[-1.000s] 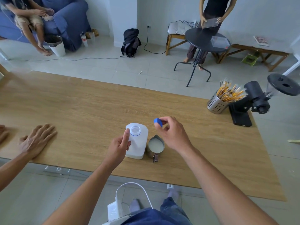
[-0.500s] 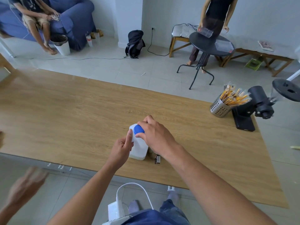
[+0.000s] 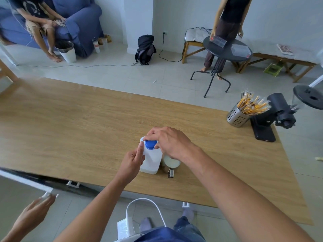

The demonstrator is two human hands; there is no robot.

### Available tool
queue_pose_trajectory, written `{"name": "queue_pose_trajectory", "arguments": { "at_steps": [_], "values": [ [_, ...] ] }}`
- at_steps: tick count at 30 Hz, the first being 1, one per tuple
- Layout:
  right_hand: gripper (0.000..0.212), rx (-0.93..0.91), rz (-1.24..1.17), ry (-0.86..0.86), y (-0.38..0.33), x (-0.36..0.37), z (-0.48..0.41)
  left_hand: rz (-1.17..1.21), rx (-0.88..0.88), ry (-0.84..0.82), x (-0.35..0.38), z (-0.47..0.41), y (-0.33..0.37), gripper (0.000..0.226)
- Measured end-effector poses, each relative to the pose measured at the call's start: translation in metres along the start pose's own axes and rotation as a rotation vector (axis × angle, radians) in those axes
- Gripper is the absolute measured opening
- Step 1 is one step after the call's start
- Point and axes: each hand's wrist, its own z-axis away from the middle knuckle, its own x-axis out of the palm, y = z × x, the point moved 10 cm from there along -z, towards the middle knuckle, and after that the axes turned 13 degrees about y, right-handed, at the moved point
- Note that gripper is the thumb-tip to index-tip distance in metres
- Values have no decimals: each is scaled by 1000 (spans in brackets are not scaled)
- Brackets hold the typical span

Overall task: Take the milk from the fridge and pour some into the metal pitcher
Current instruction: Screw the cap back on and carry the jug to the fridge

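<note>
A white milk bottle (image 3: 151, 160) stands upright near the front edge of the wooden table (image 3: 70, 130). My left hand (image 3: 132, 162) grips its left side. A blue cap (image 3: 150, 144) sits on the bottle's neck, and my right hand (image 3: 170, 143) has its fingertips closed around that cap. Just right of the bottle stands the metal pitcher (image 3: 171, 165), partly hidden under my right wrist. Milk shows inside it, and its handle points toward me.
A perforated metal cup of yellow sticks (image 3: 240, 114) and a black grinder (image 3: 272, 117) stand at the table's right end. Another person's hand (image 3: 33, 213) reaches in at the lower left. Beyond the table are a black round side table (image 3: 227, 49), a backpack (image 3: 145, 49) and a blue sofa (image 3: 78, 20).
My right hand carried the blue cap from above the pitcher onto the bottle's neck and now grips it there. The other person's hand left the tabletop and dropped to the lower left.
</note>
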Motion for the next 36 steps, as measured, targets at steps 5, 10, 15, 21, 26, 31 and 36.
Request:
{"name": "queue_pose_trajectory", "arguments": {
  "at_steps": [5,10,15,21,26,31,36],
  "values": [
    [37,33,54,-19,-3,-4,-2,17,-8,-4,2,2,-1,73],
    [60,184,313,104,-11,-10,0,10,-24,3,1,-1,-8,76],
    [59,343,355,169,-15,-1,1,-13,-20,16,1,-4,-12,74],
    [52,358,467,90,-25,5,-9,-57,-27,55,-2,-7,-12,80],
    [57,435,416,37,-16,18,-12,-48,4,54,-3,-7,-9,83],
    [61,520,306,43,-2,22,-11,-35,-9,26,-1,-8,-14,82],
    [64,599,180,110,14,24,8,-8,-14,-2,3,-1,-11,78]
  ]
}}
